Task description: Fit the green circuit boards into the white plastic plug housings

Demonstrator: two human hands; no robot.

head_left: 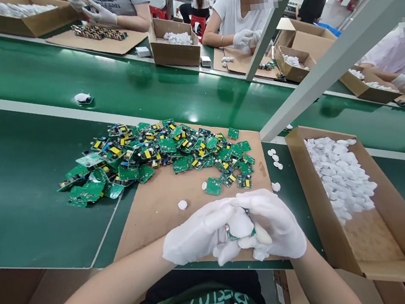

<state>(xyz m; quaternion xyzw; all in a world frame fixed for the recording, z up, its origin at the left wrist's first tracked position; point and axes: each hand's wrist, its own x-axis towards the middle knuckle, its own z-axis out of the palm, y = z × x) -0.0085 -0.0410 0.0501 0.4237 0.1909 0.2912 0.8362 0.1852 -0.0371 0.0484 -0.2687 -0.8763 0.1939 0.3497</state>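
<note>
My left hand [200, 230] and my right hand [280, 223], both in white gloves, meet over the near edge of a cardboard sheet [158, 215]. Between them they grip a small green circuit board [230, 233], mostly hidden by the fingers. A white round cover [241, 223] lies over the board's face, and fingers of both hands close around it. Just beyond my hands rest a loose white disc [182, 205] and a single green circuit board [213, 186]. A large heap of circuit boards [167, 145] with yellow and black components spreads across the sheet's far side and onto the green table.
On the right stands a cardboard box [398, 232] with many white discs [339, 170]. Several discs [275, 159] lie beside it. A grey metal post [297, 82] slants up past the sheet's far corner. Across the green conveyor belt [136, 86], gloved co-workers sit at boxes.
</note>
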